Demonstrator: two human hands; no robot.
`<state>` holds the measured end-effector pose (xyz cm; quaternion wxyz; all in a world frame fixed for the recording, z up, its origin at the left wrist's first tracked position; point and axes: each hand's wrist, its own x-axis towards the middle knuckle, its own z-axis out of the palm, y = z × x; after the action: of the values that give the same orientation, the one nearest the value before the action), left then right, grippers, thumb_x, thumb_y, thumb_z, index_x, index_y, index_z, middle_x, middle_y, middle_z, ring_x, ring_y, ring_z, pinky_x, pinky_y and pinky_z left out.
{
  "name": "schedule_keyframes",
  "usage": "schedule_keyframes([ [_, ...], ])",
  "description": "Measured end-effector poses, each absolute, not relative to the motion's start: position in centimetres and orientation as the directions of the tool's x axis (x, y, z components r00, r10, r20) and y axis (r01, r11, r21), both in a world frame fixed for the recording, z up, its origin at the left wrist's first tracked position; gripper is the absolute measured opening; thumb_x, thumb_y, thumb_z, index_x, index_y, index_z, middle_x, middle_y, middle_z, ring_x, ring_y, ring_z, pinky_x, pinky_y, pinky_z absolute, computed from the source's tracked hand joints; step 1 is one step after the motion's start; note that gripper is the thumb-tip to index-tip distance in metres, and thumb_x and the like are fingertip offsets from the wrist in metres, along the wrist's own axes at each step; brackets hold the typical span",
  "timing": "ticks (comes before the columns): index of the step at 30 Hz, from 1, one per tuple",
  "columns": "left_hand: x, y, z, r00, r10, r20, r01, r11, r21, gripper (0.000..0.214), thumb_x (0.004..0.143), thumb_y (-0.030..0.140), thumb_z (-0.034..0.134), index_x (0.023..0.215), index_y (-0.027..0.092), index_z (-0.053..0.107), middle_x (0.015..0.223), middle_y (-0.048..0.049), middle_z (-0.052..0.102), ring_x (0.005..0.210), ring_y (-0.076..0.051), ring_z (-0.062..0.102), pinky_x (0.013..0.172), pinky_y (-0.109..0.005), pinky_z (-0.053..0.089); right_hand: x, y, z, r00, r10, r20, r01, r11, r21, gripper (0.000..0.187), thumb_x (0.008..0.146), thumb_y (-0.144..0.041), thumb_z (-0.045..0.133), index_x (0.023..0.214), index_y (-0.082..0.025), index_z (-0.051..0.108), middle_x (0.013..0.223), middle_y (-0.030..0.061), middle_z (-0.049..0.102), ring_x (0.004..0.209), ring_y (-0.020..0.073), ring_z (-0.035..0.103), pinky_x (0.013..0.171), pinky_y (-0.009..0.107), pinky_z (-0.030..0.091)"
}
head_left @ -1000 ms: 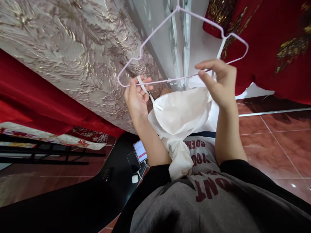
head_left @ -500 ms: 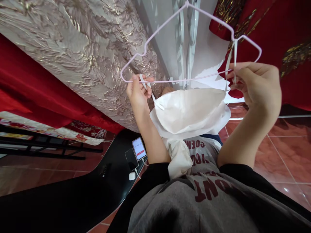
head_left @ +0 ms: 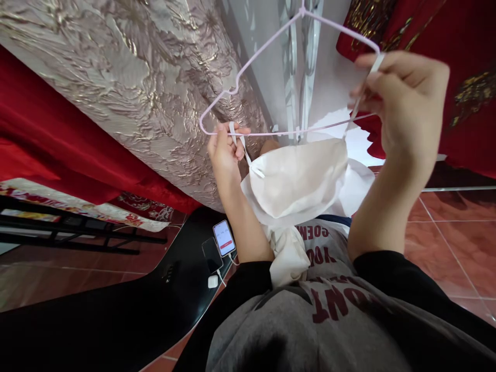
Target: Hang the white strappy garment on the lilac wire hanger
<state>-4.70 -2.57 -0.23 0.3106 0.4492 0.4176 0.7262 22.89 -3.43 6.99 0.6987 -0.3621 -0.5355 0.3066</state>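
Observation:
A pale pink clothes hanger (head_left: 271, 39) hangs in front of me. My left hand (head_left: 228, 147) is closed on the left end of its lower bar, with a thin white ribbon loop (head_left: 232, 133) across the fingers. Below it droops a white garment (head_left: 300, 175) with a wide open top edge. My right hand (head_left: 405, 101) pinches the garment's other white strap (head_left: 360, 98), which is drawn up taut to the hanger's right shoulder. The right fingers are slightly blurred, and they hide the hanger's right end.
Gold-textured pink fabric (head_left: 163, 77) and red cloth (head_left: 77, 139) hang at left; red fabric with gold trim (head_left: 465, 62) hangs at right. On a black surface (head_left: 127, 310) lie a lit phone (head_left: 222, 237), a dark phone (head_left: 211, 256) and a white charging block (head_left: 213, 281). A bunched white cloth (head_left: 289, 258) rests against my shirt.
My right hand has risen from the hanger's lower bar to its right shoulder, pulling the strap up. The garment's right side has shifted left. My left hand keeps its hold.

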Motion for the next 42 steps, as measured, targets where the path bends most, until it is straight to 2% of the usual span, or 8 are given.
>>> schedule_keyframes([
  [4,-4.8,-3.1,-0.1,-0.384,0.837,0.389,-0.065,-0.445,0.893,0.05,0.1,0.073,0.058,0.09,0.026,0.072,0.097,-0.0101,0.077,0.053,-0.016,0.05,0.051,-0.033,0.037,23.0,-0.8,6.7,0.459,0.711,0.533,-0.17,0.659,-0.732,0.058,0.08,0.009,0.037,0.116,-0.014,0.076,0.101,0.0002,0.08,0.083,0.0068,0.075,0.085,0.023,0.062],
  [9,-4.5,-3.1,0.0,-0.377,0.848,0.371,-0.126,-0.444,0.887,0.032,0.104,0.056,0.062,0.095,0.028,0.074,0.095,-0.0073,0.077,0.051,-0.015,0.047,0.05,-0.033,0.035,24.7,0.1,2.3,0.7,0.404,0.588,0.024,0.81,-0.585,0.056,0.084,0.001,0.042,0.12,-0.019,0.078,0.122,0.0043,0.078,0.121,0.0186,0.076,0.113,0.037,0.056],
  [14,-4.0,-3.0,0.5,-0.406,0.846,0.344,-0.221,-0.456,0.862,0.035,0.114,0.03,0.045,0.095,0.024,0.074,0.078,-0.0031,0.072,0.044,-0.012,0.034,0.045,-0.032,0.026,24.7,-0.8,1.9,0.441,0.395,0.806,0.176,0.842,-0.509,0.048,0.086,-0.005,0.061,0.13,-0.02,0.075,0.14,0.0073,0.072,0.14,0.0265,0.065,0.12,0.044,0.052],
  [19,-4.4,-3.0,0.1,-0.353,0.866,0.354,-0.22,-0.444,0.868,0.029,0.104,0.052,0.062,0.099,0.027,0.075,0.09,-0.0071,0.076,0.047,-0.013,0.041,0.045,-0.033,0.032,25.0,-0.2,1.8,0.265,0.396,0.879,0.296,0.834,-0.465,0.068,0.081,0.0,0.058,0.145,-0.022,0.066,0.166,0.0065,0.048,0.16,0.0302,0.04,0.131,0.046,0.039],
  [27,-4.8,-2.6,-0.3,-0.374,0.848,0.377,-0.118,-0.446,0.887,0.032,0.101,0.057,0.063,0.1,0.028,0.076,0.091,-0.0091,0.076,0.047,-0.014,0.041,0.045,-0.033,0.027,27.9,2.1,0.1,0.679,-0.079,0.73,0.284,0.945,-0.162,0.043,0.093,-0.013,0.071,0.113,-0.05,0.08,0.116,-0.0142,0.076,0.12,0.0161,0.074,0.107,0.034,0.055],
  [30,-4.7,-2.5,-0.4,-0.378,0.848,0.371,-0.125,-0.444,0.887,0.033,0.1,0.059,0.064,0.101,0.029,0.075,0.096,-0.0086,0.077,0.05,-0.015,0.048,0.047,-0.033,0.033,25.7,-0.6,1.4,0.564,0.15,0.812,0.264,0.899,-0.349,0.016,0.091,-0.024,0.075,0.098,-0.036,0.084,0.09,-0.0031,0.08,0.086,0.0195,0.077,0.084,0.037,0.062],
  [34,-4.1,-2.8,0.0,-0.387,0.859,0.336,-0.155,-0.42,0.894,0.03,0.106,0.055,0.061,0.103,0.028,0.075,0.096,-0.0057,0.079,0.053,-0.014,0.051,0.048,-0.032,0.036,22.8,-3.3,2.1,0.13,0.657,0.743,0.28,0.694,-0.663,0.012,0.083,-0.027,0.083,0.095,-0.028,0.083,0.105,0.0047,0.083,0.104,0.0288,0.077,0.096,0.047,0.061],
  [42,-5.6,-3.6,-0.1,-0.591,0.67,0.449,-0.133,-0.63,0.765,0.014,0.106,0.028,0.056,0.112,0.029,0.069,0.11,0.0032,0.08,0.08,-0.014,0.066,0.056,-0.028,0.035,23.1,-4.1,2.7,-0.022,0.795,0.607,0.455,0.548,-0.701,0.009,0.087,-0.036,0.078,0.08,-0.034,0.073,0.105,0.0,0.082,0.104,0.0292,0.073,0.108,0.056,0.054],
])
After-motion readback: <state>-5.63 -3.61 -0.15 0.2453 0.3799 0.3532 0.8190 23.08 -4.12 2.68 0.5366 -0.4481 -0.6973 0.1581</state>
